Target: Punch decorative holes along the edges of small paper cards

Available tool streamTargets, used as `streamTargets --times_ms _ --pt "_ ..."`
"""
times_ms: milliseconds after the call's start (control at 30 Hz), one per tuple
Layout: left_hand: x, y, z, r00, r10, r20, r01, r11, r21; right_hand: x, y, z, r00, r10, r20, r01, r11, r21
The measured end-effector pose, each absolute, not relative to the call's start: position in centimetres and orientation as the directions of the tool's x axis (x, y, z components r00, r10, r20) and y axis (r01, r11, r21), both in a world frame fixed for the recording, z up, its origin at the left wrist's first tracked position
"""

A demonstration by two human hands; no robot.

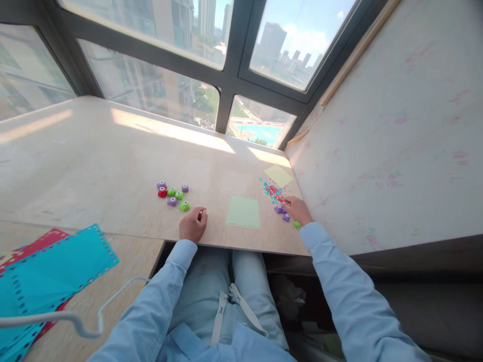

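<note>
My left hand [193, 225] rests at the table's front edge with its fingers curled closed; what it holds, if anything, is hidden. Just beyond it lie several small craft punches in purple, red and green, among them a green punch [184, 205] and a red punch [162, 192]. My right hand [298, 209] is pinched closed beside a pile of red and blue paper bits [272, 191]; I cannot make out what is in its fingertips. Close by are purple punches [286, 217] and another green punch [297, 224]. Between the hands lies a pale green paper [243, 212] with small holes along its edges.
A pale yellow sheet [278, 175] lies behind the paper bits. Blue sheets [64, 271] with punched edges overlap red paper [51, 237] at the left. A white bent rod or cable [100, 317] crosses the lower left. Windows and a wall [396, 125] border the table.
</note>
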State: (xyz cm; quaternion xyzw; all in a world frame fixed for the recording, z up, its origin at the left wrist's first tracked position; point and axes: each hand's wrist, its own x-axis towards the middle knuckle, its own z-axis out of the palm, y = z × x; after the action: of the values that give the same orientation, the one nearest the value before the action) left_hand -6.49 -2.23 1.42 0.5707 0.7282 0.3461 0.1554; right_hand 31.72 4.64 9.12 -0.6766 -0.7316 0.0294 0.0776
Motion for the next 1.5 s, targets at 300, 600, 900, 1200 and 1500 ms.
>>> streamTargets --times_ms 300,600,900,1200,1500 --pt "-6.4 -2.4 1.7 -0.266 0.939 0.216 0.764 0.069 0.641 31.3 2.6 6.9 -0.082 0.995 0.062 0.996 0.083 -0.015" --pt "-4.0 -3.2 2.3 -0.183 0.945 0.271 0.736 -0.051 0.675 31.0 3.0 5.5 -0.048 0.988 0.148 0.999 0.045 0.028" --pt "5.1 -2.4 3.2 0.419 0.844 0.336 0.689 -0.536 0.488 31.0 2.4 5.4 -0.16 0.963 0.218 0.986 0.165 -0.003" --pt "6.2 -0.3 1.4 0.412 0.881 0.233 0.747 -0.473 0.468 30.9 1.6 5.0 -0.256 0.931 0.261 0.952 0.29 -0.099" --pt "6.0 -0.4 1.2 0.393 0.882 0.261 0.728 -0.471 0.497 30.5 0.3 4.3 -0.096 0.928 0.361 0.818 0.28 -0.503"
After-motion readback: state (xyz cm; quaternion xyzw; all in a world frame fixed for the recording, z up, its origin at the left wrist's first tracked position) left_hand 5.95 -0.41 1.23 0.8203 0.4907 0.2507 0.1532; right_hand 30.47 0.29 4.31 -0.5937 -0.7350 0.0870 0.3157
